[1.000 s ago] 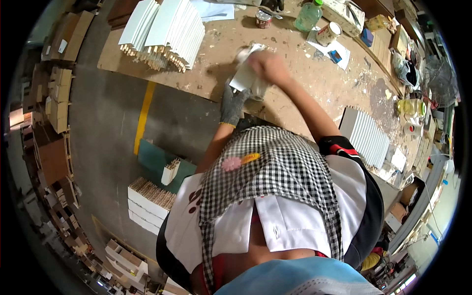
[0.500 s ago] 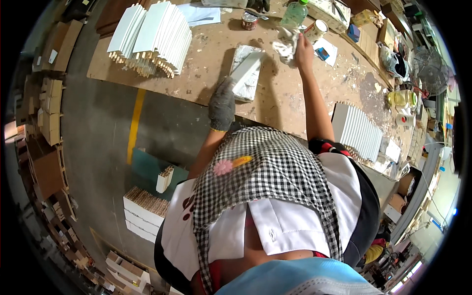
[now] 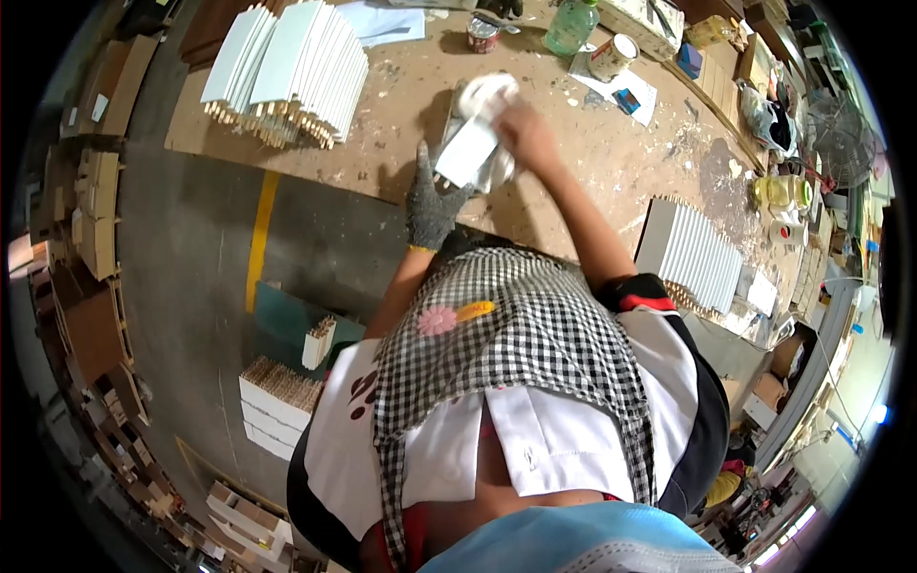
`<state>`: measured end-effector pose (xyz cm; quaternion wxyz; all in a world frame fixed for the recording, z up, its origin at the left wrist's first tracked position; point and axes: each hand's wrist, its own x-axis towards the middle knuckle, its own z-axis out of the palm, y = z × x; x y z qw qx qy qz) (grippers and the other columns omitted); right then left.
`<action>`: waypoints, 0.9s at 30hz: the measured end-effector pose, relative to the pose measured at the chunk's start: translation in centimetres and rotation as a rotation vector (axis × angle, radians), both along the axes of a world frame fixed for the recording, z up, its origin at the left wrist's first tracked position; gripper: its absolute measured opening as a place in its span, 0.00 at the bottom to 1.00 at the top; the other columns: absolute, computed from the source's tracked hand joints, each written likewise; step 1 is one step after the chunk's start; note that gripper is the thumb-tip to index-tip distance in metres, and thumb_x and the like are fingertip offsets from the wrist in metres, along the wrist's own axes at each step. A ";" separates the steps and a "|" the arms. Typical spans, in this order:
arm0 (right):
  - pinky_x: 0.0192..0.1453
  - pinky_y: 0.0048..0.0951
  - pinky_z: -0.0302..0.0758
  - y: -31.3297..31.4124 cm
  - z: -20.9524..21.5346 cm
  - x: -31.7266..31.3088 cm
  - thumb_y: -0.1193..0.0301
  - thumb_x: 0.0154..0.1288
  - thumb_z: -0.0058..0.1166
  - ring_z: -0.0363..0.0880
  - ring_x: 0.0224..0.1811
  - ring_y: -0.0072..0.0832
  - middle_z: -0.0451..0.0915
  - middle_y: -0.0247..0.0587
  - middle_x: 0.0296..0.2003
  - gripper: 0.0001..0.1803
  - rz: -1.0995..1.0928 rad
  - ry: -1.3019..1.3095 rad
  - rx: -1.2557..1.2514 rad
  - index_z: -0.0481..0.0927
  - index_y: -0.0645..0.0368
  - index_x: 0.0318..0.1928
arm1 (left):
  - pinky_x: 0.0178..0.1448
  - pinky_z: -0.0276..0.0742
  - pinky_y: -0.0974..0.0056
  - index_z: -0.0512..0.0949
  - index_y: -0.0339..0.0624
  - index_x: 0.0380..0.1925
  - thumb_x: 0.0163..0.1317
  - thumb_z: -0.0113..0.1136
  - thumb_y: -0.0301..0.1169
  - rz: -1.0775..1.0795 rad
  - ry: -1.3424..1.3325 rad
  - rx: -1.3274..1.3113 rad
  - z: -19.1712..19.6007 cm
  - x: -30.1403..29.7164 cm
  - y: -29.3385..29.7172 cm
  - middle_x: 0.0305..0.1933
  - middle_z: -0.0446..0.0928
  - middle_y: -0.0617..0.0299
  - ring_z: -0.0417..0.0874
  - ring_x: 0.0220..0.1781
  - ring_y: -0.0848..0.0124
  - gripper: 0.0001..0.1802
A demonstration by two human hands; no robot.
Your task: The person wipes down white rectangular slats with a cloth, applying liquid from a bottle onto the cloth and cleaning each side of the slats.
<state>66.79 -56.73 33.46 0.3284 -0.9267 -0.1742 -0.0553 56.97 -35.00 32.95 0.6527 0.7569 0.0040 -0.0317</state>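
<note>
A small white board with pegs at its near end lies tilted on a white-wrapped block at the bench's near edge. My left hand, in a grey knit glove, is at the board's near end, fingers and thumb spread to either side of it. Whether the glove touches the board is hard to tell. My bare right hand, blurred by motion, is closed on a crumpled white cloth over the board's far end. The cloth partly hides that end.
Stacked white boards stand at the bench's far left, more boards at the right. Beyond my hands are a small tin, a green bottle and a white cup. The paint-spotted bench ends just before my apron.
My right hand has swung left and nearer with the cloth, from beside the cup onto the board. My left hand's fingers have spread, and the board has shifted slightly nearer.
</note>
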 end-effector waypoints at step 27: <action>0.37 0.33 0.68 1.7 13.3 -3.1 0.69 0.63 0.53 0.73 0.23 0.33 0.76 0.35 0.21 0.13 0.294 -0.458 -0.215 0.78 0.55 0.21 | 0.53 0.79 0.60 0.75 0.38 0.57 0.60 0.69 0.39 -0.611 0.101 0.378 11.4 -0.4 1.3 0.48 0.81 0.50 0.82 0.47 0.65 0.28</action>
